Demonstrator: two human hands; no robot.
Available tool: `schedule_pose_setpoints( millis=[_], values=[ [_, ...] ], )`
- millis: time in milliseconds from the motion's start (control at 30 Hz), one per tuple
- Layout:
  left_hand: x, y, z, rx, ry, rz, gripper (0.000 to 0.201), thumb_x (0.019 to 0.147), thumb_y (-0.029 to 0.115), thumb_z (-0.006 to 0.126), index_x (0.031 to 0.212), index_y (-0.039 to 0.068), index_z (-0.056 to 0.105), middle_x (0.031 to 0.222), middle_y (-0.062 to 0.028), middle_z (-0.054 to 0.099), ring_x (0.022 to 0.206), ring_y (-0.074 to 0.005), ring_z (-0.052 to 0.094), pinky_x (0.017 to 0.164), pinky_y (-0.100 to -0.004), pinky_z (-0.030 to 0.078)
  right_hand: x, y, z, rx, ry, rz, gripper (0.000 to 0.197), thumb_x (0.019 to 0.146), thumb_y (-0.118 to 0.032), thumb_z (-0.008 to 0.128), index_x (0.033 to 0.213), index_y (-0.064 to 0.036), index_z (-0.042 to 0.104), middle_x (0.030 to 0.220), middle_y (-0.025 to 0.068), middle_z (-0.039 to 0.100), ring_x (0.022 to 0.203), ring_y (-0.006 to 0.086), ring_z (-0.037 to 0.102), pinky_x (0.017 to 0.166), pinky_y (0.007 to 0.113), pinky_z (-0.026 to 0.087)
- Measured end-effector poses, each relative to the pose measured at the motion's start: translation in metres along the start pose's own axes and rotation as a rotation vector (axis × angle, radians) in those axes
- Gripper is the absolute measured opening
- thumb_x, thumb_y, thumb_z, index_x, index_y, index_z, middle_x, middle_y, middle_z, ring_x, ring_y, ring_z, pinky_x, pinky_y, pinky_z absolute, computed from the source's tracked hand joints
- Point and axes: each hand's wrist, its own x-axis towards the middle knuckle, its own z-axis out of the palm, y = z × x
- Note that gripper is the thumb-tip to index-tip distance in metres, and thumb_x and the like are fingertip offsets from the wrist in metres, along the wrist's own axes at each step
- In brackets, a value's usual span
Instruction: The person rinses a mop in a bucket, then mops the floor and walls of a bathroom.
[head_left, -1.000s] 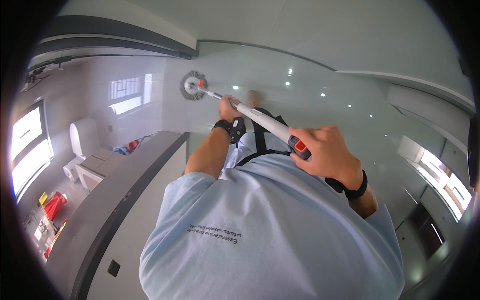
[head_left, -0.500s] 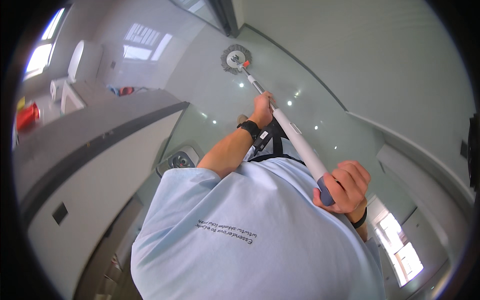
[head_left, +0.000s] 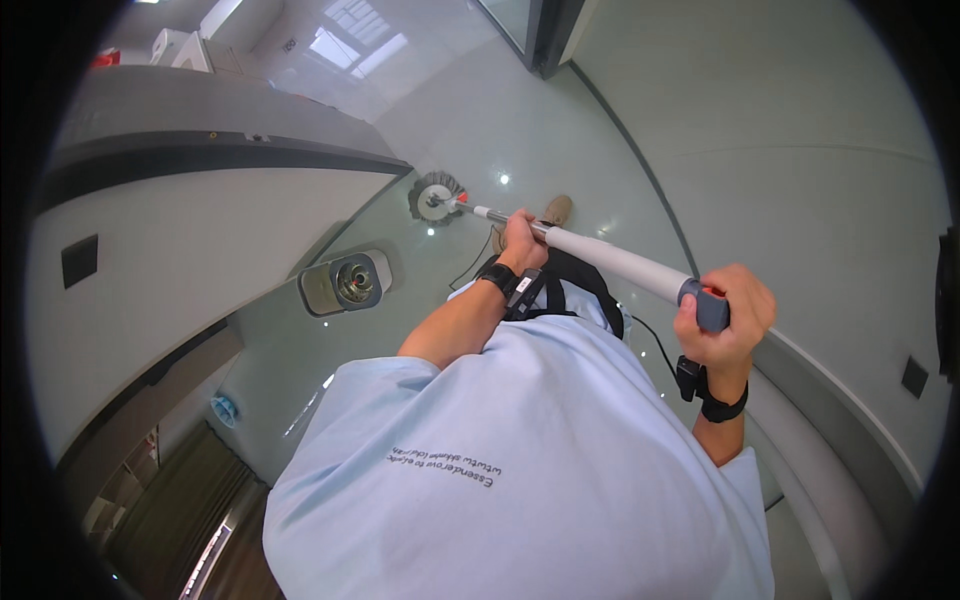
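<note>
A spin mop (head_left: 610, 258) with a white and grey pole slants across the view in front of me. Its round head (head_left: 436, 198), white with a grey strand fringe, rests on the floor by the end of a wall. My left hand (head_left: 522, 242) is wrapped round the lower pole, just below the thick white sleeve. Around the dark grey end of the handle, which has a red part, my right hand (head_left: 735, 315) is closed. Left of my body stands a mop bucket (head_left: 318, 289), grey and white with a round metal basket (head_left: 355, 282).
A white partition (head_left: 200, 240) with a dark top edge runs along the left. A dark door frame (head_left: 553, 40) stands ahead, and a pale wall (head_left: 790, 130) rises on the right. Behind the bucket sits a small blue basin (head_left: 224, 410). My shoe (head_left: 558, 209) is beside the pole.
The mop head has moved left and nearer, towards the partition's end. My right hand has swung the handle end to the right and forward. More of the bucket shows.
</note>
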Motion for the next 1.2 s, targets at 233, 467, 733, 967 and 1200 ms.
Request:
schedule_pose_setpoints(
  millis=[233, 467, 733, 967, 1200],
  values=[
    [0.018, 0.012, 0.005, -0.066, -0.019, -0.024, 0.011, 0.069, 0.005, 0.047, 0.073, 0.01, 0.038, 0.064, -0.0039, 0.042, 0.054, -0.0156, 0.043, 0.049, -0.0293, 0.039, -0.007, -0.021, 0.002, 0.145, 0.08, -0.083, 0.018, 0.053, -0.01, 0.061, 0.067, -0.0032, 0.051, 0.055, 0.0059, 0.044, 0.042, 0.0206, 0.039, 0.04, 0.03, 0.03],
    [0.053, 0.069, 0.055, 0.024, -0.33, -0.016, 0.011, 0.075, 0.011, 0.047, 0.081, 0.006, 0.041, 0.073, -0.008, 0.045, 0.063, -0.0216, 0.049, 0.061, -0.0366, 0.043, -0.016, -0.021, 0.053, 0.131, -0.004, -0.09, 0.022, 0.055, -0.005, 0.063, 0.073, -0.0034, 0.051, 0.057, 0.0075, 0.042, 0.043, 0.0232, 0.039, 0.04, 0.032, 0.032],
    [0.071, 0.077, 0.105, 0.594, -0.316, 0.18, 0.029, 0.084, 0.013, 0.046, 0.108, 0.0, 0.037, 0.088, -0.0115, 0.049, 0.071, -0.0275, 0.059, 0.064, -0.043, 0.052, -0.037, 0.005, 0.131, -0.151, -0.372, 0.235, 0.023, 0.073, -0.02, 0.065, 0.085, -0.0066, 0.052, 0.07, 0.0104, 0.057, 0.057, 0.0299, 0.058, 0.051, 0.04, 0.046],
    [0.072, 0.048, 0.096, 1.079, -0.287, 0.119, 0.015, 0.08, 0.012, 0.05, 0.093, 0.004, 0.049, 0.082, -0.0097, 0.053, 0.07, -0.0266, 0.058, 0.065, -0.0433, 0.049, -0.05, -0.02, 0.11, -0.12, -0.329, 0.198, 0.021, 0.064, -0.017, 0.07, 0.077, -0.0087, 0.056, 0.058, 0.008, 0.055, 0.049, 0.0287, 0.051, 0.047, 0.037, 0.039],
    [0.056, 0.003, 0.057, 0.965, -0.347, 0.016, 0.008, 0.069, 0.008, 0.058, 0.071, 0.005, 0.052, 0.069, -0.0091, 0.051, 0.067, -0.0245, 0.056, 0.06, -0.0394, 0.045, -0.051, -0.063, 0.023, -0.081, -0.273, 0.03, 0.019, 0.057, -0.011, 0.067, 0.071, -0.0023, 0.057, 0.054, 0.0077, 0.05, 0.045, 0.0259, 0.045, 0.046, 0.033, 0.034]
  ],
)
